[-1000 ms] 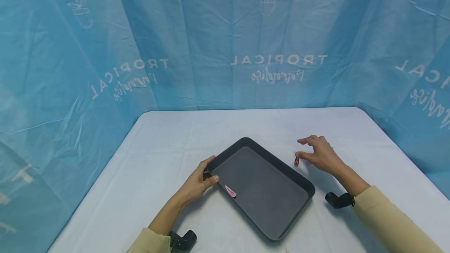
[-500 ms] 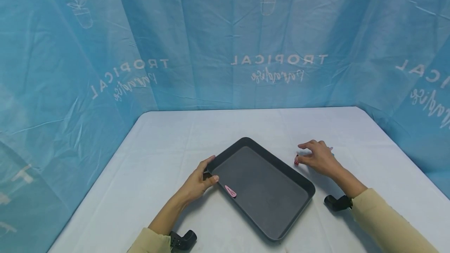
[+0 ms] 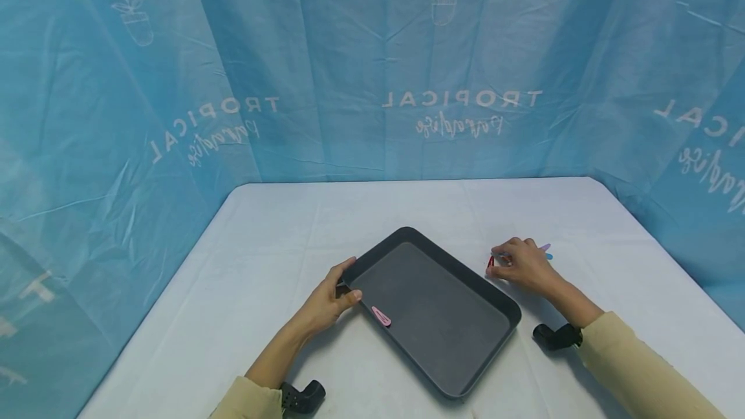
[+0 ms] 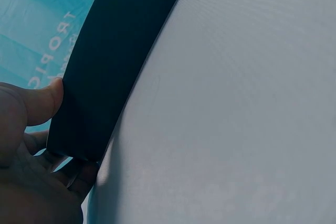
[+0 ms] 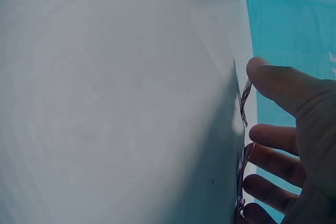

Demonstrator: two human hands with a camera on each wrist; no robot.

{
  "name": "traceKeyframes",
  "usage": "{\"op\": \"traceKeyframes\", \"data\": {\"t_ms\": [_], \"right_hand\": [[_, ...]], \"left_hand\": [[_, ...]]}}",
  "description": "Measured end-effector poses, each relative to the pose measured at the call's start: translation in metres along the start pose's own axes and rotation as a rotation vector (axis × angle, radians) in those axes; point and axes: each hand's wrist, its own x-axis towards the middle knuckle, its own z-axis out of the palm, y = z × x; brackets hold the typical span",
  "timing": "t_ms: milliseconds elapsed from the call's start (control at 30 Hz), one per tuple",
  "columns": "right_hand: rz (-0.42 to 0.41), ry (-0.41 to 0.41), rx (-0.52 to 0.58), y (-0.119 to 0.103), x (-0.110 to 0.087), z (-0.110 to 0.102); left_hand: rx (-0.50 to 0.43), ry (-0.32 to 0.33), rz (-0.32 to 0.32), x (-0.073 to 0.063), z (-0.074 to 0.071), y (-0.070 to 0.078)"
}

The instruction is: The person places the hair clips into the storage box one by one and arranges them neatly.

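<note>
Grips dark-grey rectangular tray (image 3: pixel 436 315) in left hand (image 3: pixel 323 306); seemingly collecting slim red hair clip (image 3: pixel 490 262) with right hand (image 3: pixel 526 265), cannot tell if pinched; next probably needs sure pinch

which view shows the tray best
The head view: nearly the whole tray shows, inside included, with the left hand covering part of one corner. The left wrist view shows only one dark side; the right wrist view, a blurred band that may be it.

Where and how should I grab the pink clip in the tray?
Probably pinch the pink clip across its middle, from above and its open right side: it's slender, and lies close along the near-left edge of the tray.
</note>
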Motion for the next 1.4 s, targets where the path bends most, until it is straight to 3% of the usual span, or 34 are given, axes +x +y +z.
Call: {"op": "traceKeyframes", "data": {"t_ms": [600,867,1400], "right_hand": [[0.012,0.016,-0.024,-0.0008,0.0002,0.006],[0.006,0.009,-0.026,0.0,0.0,0.0062],[0.063,-0.007,0.038,0.0,0.0003,0.0008]], "left_hand": [[-0.005,-0.004,-0.001,-0.0016,-0.0013,0.0001],[-0.005,-0.037,-0.005,-0.0008,-0.0022,0.0002],[-0.027,0.004,0.0,-0.002,0.0009,0.0016]]}}
